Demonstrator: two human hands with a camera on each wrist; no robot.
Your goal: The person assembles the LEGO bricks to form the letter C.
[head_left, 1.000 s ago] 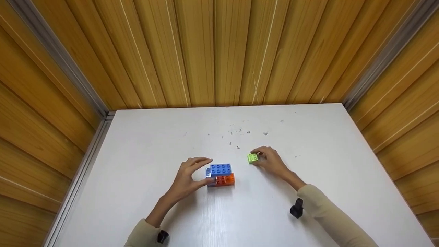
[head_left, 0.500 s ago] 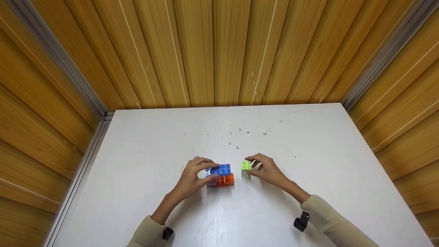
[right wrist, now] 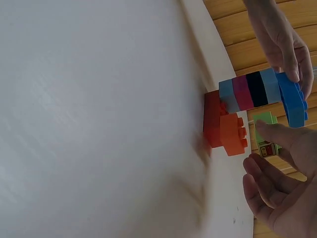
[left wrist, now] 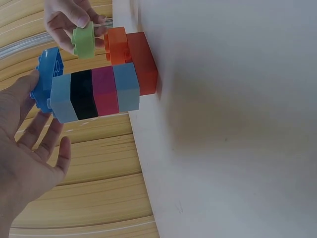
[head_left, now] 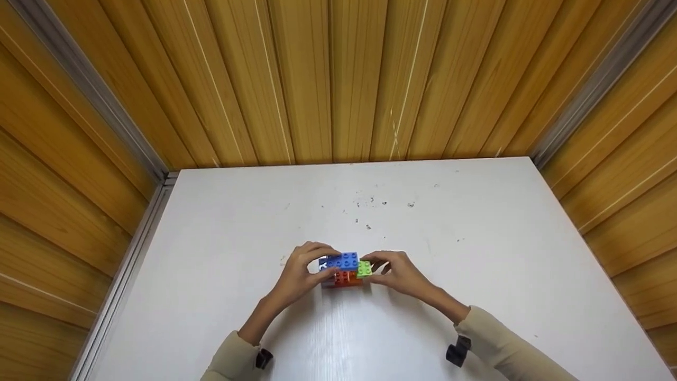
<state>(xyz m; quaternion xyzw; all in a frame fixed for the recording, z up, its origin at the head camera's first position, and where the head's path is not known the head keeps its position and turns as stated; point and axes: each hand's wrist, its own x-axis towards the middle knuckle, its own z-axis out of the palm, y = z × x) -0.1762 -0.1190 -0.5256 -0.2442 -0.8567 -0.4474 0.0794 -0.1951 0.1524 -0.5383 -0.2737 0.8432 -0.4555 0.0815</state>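
Note:
My left hand [head_left: 299, 271] grips the long blue brick [head_left: 348, 260] between thumb and fingers. That brick caps a column of a light blue brick [left wrist: 63, 99], a black brick [left wrist: 83, 94], a magenta brick [left wrist: 104, 90] and another light blue brick [left wrist: 127, 88]. The column stands on one end of a red brick [right wrist: 212, 119], and an orange brick [right wrist: 232, 135] sits on the other end. My right hand [head_left: 402, 275] pinches a lime green brick [head_left: 364, 269]. In the wrist views it hovers a small gap above the orange studs, under the blue brick's overhang; a printed picture shows on one side.
The bricks stand on a white table [head_left: 238, 211] with small dark marks [head_left: 368, 227] beyond them. Wood-patterned panels [head_left: 354, 79] rise at the back and sides. A black strap piece [head_left: 458, 351] hangs at the right wrist.
My right hand has brought the green brick leftward and nearer, from out on the right to just over the orange brick. My left hand has closed in on the blue brick.

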